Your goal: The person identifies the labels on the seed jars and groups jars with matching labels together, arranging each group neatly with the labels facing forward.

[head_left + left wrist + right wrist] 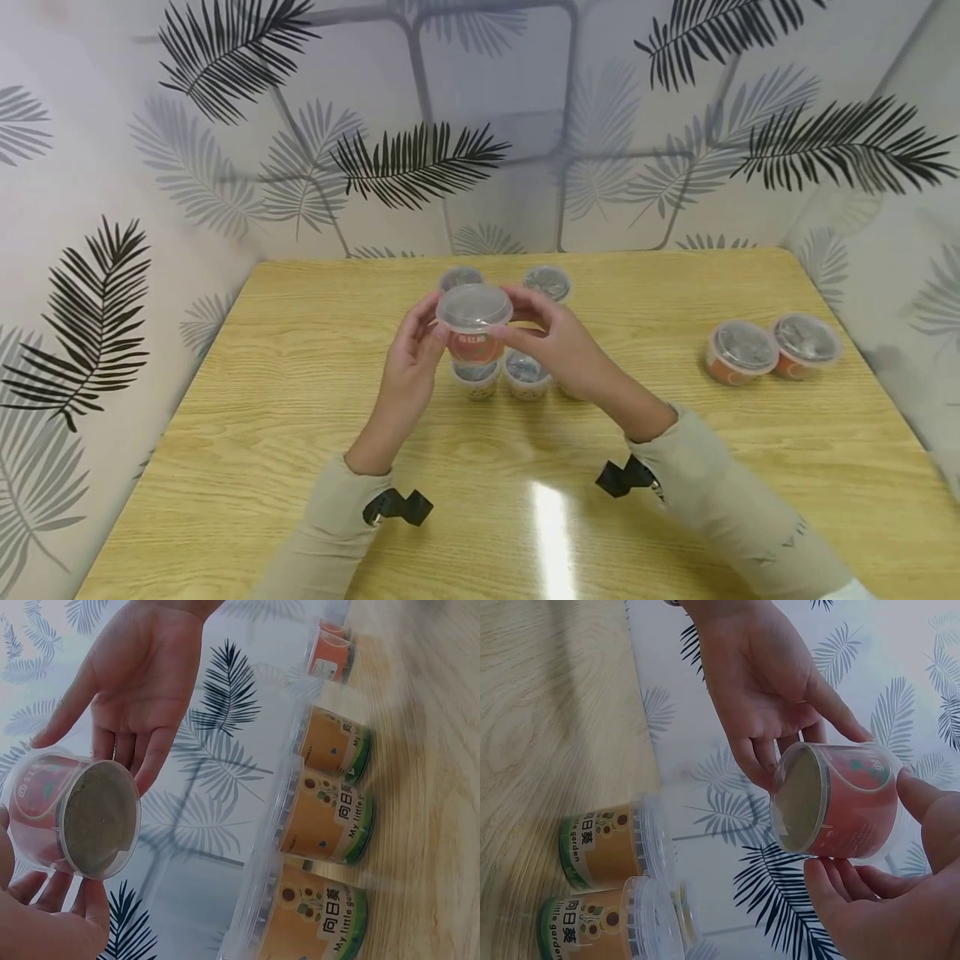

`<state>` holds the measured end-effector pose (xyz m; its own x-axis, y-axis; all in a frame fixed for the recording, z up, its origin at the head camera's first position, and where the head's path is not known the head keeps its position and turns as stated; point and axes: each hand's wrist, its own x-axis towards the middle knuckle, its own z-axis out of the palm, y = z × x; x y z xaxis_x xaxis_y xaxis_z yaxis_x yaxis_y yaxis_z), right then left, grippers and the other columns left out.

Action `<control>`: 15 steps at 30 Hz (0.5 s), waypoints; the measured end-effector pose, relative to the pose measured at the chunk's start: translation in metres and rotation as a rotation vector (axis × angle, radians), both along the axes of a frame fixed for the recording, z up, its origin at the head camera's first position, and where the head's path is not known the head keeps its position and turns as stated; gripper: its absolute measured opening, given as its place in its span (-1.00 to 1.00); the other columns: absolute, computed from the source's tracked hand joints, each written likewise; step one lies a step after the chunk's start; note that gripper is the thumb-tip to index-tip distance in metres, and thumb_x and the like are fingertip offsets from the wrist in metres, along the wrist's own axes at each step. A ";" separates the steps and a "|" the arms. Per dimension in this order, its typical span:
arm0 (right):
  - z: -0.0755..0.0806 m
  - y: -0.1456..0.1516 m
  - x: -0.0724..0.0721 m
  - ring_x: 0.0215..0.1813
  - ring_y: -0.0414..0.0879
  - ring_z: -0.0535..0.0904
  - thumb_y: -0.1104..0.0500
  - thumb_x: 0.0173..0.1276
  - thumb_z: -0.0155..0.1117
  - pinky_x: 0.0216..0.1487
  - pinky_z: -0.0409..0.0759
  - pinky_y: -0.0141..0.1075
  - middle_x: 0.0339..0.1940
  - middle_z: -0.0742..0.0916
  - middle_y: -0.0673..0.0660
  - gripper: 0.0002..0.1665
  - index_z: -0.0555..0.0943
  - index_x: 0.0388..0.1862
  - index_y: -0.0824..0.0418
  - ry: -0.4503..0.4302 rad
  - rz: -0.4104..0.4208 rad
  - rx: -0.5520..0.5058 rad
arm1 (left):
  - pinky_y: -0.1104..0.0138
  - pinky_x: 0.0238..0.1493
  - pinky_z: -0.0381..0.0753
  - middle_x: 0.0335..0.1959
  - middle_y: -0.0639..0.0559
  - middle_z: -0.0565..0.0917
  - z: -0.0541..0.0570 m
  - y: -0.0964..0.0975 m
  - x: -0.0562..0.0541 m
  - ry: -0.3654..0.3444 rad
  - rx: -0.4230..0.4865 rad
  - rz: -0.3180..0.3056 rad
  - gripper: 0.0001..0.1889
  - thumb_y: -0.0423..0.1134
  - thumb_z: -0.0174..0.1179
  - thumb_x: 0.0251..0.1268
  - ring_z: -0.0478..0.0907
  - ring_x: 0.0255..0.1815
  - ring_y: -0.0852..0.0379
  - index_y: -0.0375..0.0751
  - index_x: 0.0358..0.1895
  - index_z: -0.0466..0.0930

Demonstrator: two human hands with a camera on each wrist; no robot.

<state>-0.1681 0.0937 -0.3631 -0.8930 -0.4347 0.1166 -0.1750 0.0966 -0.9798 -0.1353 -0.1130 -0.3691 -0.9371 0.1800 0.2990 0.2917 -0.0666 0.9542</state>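
A clear lidded plastic cup with a red label (474,325) is held up above the table between both hands. My left hand (408,354) grips it from the left, the thumb at the front near the lid. From the right, my right hand (551,337) holds it, thumb across the front of the label and fingers behind. Through the cup's clear bottom (99,817), a grey-brown mass shows in the left wrist view. Below and around it stand several lidded cups; those with orange-brown sunflower labels (322,814) line up in the left wrist view.
Two more red-labelled cups (741,354) stand side by side at the right of the wooden table (300,467). Behind the held cup, two lidded cups (547,282) sit near the back edge. A leaf-patterned curtain (495,200) hangs around the table's back and sides.
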 end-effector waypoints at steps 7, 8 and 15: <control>0.000 0.004 0.006 0.21 -0.03 0.39 -0.05 0.29 0.24 0.08 0.50 -0.15 0.23 0.46 0.03 -0.23 0.20 0.42 0.02 -0.005 0.039 0.009 | 0.34 0.29 0.21 0.36 -0.15 0.19 -0.007 0.006 -0.004 -0.047 0.003 -0.044 -0.49 -0.37 -0.14 0.47 0.15 0.37 0.09 -0.33 0.41 0.00; -0.001 0.004 0.007 0.22 -0.03 0.38 -0.06 0.29 0.24 0.09 0.49 -0.16 0.25 0.44 0.02 -0.21 0.18 0.43 0.02 -0.011 0.042 0.009 | 0.35 0.30 0.19 0.37 -0.14 0.18 -0.009 0.006 -0.005 -0.053 0.005 -0.053 -0.49 -0.37 -0.14 0.46 0.12 0.38 0.11 -0.30 0.42 0.00; -0.007 0.011 0.013 0.24 -0.02 0.40 -0.06 0.28 0.26 0.09 0.50 -0.14 0.31 0.36 0.03 -0.17 0.12 0.45 -0.06 -0.058 0.026 -0.010 | 0.32 0.29 0.21 0.36 -0.07 0.22 -0.026 0.014 -0.010 -0.059 0.009 -0.101 -0.44 -0.29 -0.04 0.43 0.17 0.35 0.11 -0.13 0.43 0.03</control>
